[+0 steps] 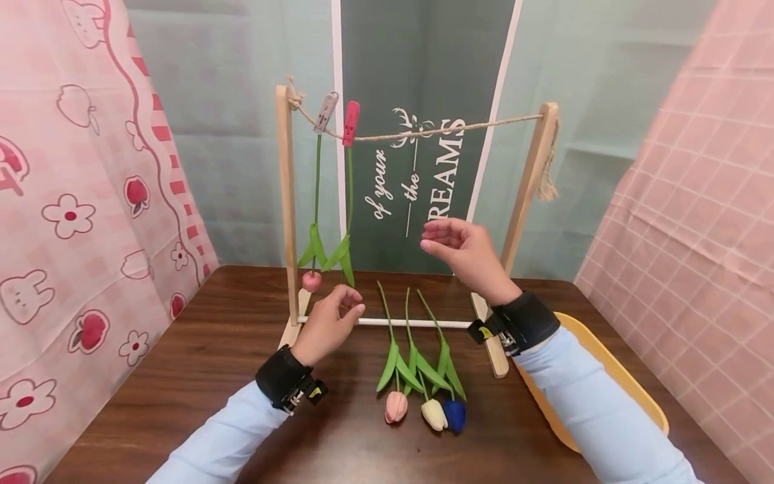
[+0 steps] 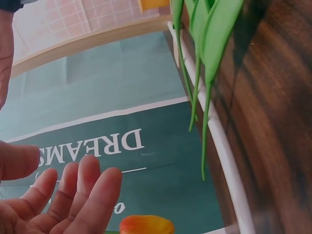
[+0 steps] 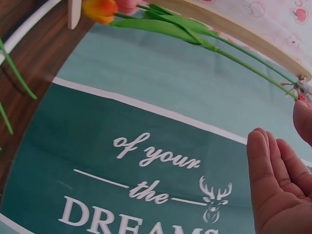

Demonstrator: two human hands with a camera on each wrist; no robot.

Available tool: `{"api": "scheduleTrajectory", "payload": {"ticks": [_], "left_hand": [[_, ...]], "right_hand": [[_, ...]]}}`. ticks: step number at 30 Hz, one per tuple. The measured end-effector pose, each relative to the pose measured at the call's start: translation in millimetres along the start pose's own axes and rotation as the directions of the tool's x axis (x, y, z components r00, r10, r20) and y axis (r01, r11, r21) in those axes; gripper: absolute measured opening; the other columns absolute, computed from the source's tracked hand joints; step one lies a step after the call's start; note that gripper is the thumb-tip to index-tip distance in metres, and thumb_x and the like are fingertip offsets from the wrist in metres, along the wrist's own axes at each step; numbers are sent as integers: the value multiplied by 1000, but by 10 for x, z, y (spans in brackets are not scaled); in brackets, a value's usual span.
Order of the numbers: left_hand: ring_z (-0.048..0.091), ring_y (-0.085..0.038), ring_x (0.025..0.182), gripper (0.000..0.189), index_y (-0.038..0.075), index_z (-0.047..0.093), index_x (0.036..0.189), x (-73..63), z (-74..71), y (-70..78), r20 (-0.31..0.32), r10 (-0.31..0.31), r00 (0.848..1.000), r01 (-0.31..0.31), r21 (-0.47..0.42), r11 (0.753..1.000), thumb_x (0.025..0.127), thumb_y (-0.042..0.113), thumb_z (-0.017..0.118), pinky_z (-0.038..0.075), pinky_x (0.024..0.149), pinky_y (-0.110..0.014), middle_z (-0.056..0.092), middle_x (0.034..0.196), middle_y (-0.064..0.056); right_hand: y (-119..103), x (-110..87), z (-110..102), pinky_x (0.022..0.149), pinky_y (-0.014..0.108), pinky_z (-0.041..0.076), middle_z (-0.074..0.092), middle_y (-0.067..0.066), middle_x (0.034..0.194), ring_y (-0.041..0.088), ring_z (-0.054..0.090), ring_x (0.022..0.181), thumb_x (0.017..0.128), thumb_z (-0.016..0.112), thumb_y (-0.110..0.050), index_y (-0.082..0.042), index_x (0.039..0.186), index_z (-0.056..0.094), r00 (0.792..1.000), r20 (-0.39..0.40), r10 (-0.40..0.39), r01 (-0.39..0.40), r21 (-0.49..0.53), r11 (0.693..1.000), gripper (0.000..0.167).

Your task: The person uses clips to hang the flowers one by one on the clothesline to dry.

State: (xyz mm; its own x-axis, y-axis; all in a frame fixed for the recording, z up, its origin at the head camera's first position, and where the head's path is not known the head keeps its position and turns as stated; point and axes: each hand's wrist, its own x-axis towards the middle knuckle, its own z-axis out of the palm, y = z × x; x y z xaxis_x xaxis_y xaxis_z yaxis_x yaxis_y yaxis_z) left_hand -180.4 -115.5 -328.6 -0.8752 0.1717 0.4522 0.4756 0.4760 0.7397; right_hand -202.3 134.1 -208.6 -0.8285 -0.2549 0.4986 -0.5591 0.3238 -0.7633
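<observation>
Two artificial tulips hang head down from a rope (image 1: pixel 447 132), a pink tulip (image 1: pixel 311 281) under a grey clothespin (image 1: pixel 326 112) and an orange-yellow tulip (image 3: pixel 100 10) under a red clothespin (image 1: pixel 351 124). My left hand (image 1: pixel 331 319) is loosely bent and holds nothing; in the head view it covers the orange-yellow bloom. Higher up and to the right, my right hand (image 1: pixel 468 259) hovers below the rope, fingers relaxed around air. On the table lie a light pink tulip (image 1: pixel 396 407), a white tulip (image 1: pixel 435 415) and a blue tulip (image 1: pixel 455 416), stems pointing away.
Wooden posts (image 1: pixel 284 202) carry the rope at each end, joined low down by a white rod (image 1: pixel 417 323). A yellow tray (image 1: pixel 629 380) sits at the right, partly behind my right sleeve. Printed curtains (image 1: pixel 695 168) surround the brown table (image 1: pixel 199 376).
</observation>
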Motion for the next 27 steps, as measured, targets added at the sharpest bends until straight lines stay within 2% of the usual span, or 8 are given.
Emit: {"api": "scheduleTrajectory", "payload": {"ticks": [9, 18, 22, 27], "left_hand": [[62, -14, 66, 9, 6, 60, 100, -125, 43, -110, 54, -66, 996, 68, -42, 997, 93, 8, 65, 48, 57, -30, 61, 80, 0], [60, -14, 63, 8, 6, 59, 100, -169, 114, -204, 107, -128, 986, 141, -120, 983, 94, 9, 64, 50, 56, -28, 60, 77, -5], [63, -21, 66, 9, 5, 59, 100, -198, 141, -239, 128, -135, 983, 153, -144, 978, 94, 8, 63, 51, 57, -28, 62, 79, -8], [63, -28, 68, 9, 4, 58, 101, -227, 169, -267, 133, -129, 983, 148, -141, 979, 94, 7, 63, 50, 57, -27, 61, 79, -6]], "right_hand": [[218, -256, -91, 77, 21, 52, 67, 21, 107, 16, 65, 92, 88, 72, -8, 4, 116, 64, 998, -5, 66, -66, -43, 997, 31], [396, -465, -261, 80, 18, 50, 67, 17, 107, 19, 65, 94, 90, 71, -16, 3, 118, 63, 990, -15, 142, -143, -105, 984, 35], [459, -527, -322, 79, 18, 51, 67, 17, 107, 16, 65, 92, 89, 72, -17, 3, 118, 64, 984, -34, 176, -179, -114, 977, 36], [546, -602, -427, 77, 19, 51, 68, 16, 106, 13, 66, 90, 89, 73, -20, 2, 117, 64, 979, -51, 200, -205, -150, 967, 36]]}}
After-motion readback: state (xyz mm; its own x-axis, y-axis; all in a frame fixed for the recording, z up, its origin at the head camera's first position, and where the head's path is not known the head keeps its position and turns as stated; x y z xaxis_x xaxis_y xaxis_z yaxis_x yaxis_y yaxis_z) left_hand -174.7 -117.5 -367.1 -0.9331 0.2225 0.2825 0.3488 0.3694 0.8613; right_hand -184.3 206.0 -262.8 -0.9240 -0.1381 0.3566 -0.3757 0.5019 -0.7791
